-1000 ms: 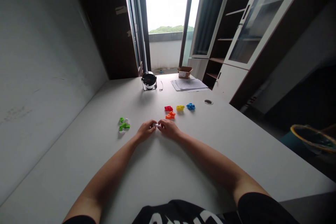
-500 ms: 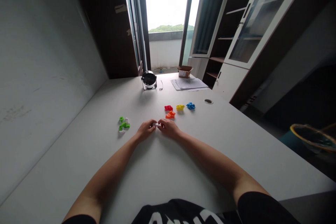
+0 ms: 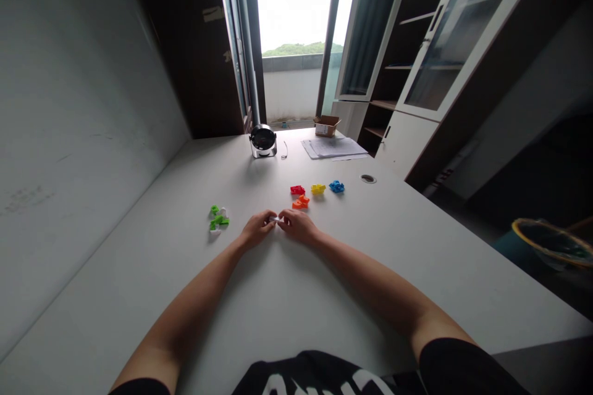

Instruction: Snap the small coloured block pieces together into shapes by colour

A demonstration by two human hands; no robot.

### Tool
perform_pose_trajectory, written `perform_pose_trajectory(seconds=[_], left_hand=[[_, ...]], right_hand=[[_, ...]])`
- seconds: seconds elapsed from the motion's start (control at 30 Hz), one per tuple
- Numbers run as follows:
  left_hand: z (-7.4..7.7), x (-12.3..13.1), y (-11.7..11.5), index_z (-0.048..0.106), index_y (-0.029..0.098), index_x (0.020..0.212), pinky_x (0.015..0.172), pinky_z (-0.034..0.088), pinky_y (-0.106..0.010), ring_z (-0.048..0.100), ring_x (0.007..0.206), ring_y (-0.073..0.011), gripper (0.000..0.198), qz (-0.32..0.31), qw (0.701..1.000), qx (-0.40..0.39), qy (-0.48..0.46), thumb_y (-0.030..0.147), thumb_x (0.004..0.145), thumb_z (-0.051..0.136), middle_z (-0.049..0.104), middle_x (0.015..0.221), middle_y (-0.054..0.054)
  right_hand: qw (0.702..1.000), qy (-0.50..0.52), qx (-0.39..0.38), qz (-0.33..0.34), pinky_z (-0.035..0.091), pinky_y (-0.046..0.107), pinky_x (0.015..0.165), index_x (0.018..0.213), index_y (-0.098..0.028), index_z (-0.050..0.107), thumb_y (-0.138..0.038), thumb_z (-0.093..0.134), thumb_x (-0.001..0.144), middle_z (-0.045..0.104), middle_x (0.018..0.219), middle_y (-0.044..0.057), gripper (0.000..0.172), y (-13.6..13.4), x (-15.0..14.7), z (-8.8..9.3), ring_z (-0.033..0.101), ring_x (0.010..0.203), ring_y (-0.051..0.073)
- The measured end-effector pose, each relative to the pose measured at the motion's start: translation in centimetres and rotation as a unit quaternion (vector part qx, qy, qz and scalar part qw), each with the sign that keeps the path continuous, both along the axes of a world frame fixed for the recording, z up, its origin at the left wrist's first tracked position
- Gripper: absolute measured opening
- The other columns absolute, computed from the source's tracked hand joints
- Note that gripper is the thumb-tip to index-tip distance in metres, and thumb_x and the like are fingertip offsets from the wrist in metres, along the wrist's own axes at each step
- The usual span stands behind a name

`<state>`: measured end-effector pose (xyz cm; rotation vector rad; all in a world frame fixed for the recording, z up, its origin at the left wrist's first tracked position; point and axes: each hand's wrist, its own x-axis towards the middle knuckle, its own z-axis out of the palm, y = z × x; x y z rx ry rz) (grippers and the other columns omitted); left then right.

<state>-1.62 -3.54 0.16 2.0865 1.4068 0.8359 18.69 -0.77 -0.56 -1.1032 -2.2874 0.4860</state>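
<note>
My left hand (image 3: 256, 229) and my right hand (image 3: 298, 226) meet at the middle of the white table (image 3: 324, 296), fingers curled. Both pinch a small white piece (image 3: 275, 220) between their fingertips, just above the tabletop. Left of my left hand lies a cluster of green and white pieces (image 3: 217, 219). Beyond my right hand sit an orange piece (image 3: 301, 202), a red piece (image 3: 297, 190), a yellow piece (image 3: 318, 189) and a blue piece (image 3: 336, 186).
At the table's far end stand a small round fan (image 3: 262, 141), a stack of papers (image 3: 333, 148) and a cardboard box (image 3: 326, 126). A cable hole (image 3: 367, 179) is at the right. A cabinet with glass doors (image 3: 417, 55) stands right; a bin (image 3: 551, 247) on the floor.
</note>
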Motion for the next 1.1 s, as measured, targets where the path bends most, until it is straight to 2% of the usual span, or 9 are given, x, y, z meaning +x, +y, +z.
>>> perform_pose_trajectory(seconds=[1.1], left_hand=[[0.60,0.20,-0.34,0.070,0.021,0.105,0.069,0.042,-0.022,0.059,0.076,-0.0142,0.024,0.008,1.000,-0.008,0.003,0.026,0.085,0.057,0.070,0.089,0.000]], right_hand=[[1.000,-0.001,-0.007,0.001,0.038,0.023,0.066,0.099,-0.022,0.068,-0.031,0.067,0.089,0.067,0.083,0.001,0.013,0.05,0.02,0.07,0.057,0.072,0.013]])
